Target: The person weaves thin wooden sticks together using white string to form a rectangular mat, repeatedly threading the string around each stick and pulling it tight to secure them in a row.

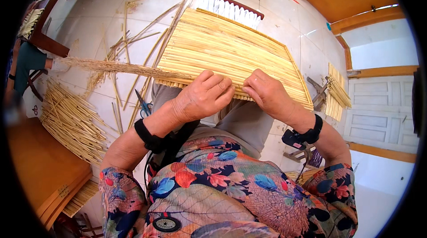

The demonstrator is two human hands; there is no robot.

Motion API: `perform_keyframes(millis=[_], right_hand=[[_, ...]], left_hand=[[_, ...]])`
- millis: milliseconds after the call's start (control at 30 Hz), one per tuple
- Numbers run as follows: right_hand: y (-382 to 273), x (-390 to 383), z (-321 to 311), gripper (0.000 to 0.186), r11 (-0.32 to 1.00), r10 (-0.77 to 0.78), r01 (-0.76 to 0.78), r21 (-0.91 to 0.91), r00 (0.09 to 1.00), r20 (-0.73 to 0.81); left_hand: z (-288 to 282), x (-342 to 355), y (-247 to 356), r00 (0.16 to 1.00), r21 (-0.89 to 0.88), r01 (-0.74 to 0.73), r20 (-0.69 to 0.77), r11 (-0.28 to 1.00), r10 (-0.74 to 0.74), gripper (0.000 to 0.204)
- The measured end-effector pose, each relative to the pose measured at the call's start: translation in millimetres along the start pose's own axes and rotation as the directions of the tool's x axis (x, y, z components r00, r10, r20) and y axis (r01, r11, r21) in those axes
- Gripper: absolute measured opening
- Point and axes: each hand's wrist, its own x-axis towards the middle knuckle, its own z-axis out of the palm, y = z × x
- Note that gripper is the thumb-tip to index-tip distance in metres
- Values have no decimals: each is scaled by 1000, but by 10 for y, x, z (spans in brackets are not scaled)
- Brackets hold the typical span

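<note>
A mat of yellow stalks [222,44], bound side by side, lies across my lap and slopes away from me. My left hand [204,95] is closed at its near edge, around a stalk with a long brushy seed head [129,67] that sticks out far to the left. A little to the right, my right hand [269,95] is closed in a pinch at the same edge. What sits between its fingertips is hidden. Scissors [143,104] with dark blades and blue handles rest beside my left forearm.
Loose stalks [151,26] are scattered on the tiled floor at left, with a large stalk pile [73,122] nearer. A brown wooden board [44,162] stands lower left. Beyond the mat lies a dark bar with white wrapped bundles [229,11]. Another stalk bundle [336,93] is at right.
</note>
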Motion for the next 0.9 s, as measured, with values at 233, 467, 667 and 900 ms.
perform_keyframes(millis=[233, 467, 667, 900], right_hand=[[-99, 54, 18, 10, 999, -37, 37, -30, 999, 9], [-145, 88, 80, 11, 995, -58, 57, -87, 998, -10], [-118, 192, 167, 12, 999, -54, 54, -5, 995, -79], [-177, 436, -24, 10, 997, -67, 69, 31, 996, -66]], left_hand=[[-2, -22, -3, 1000, -42, 12, -4, 999, -12, 32], [19, -54, 11, 999, -46, 41, -19, 998, -42, 30], [3, -59, -75, 1000, -84, -1, -14, 996, 0, 31], [-63, -11, -180, 995, -50, -31, -100, 998, 25, 26]])
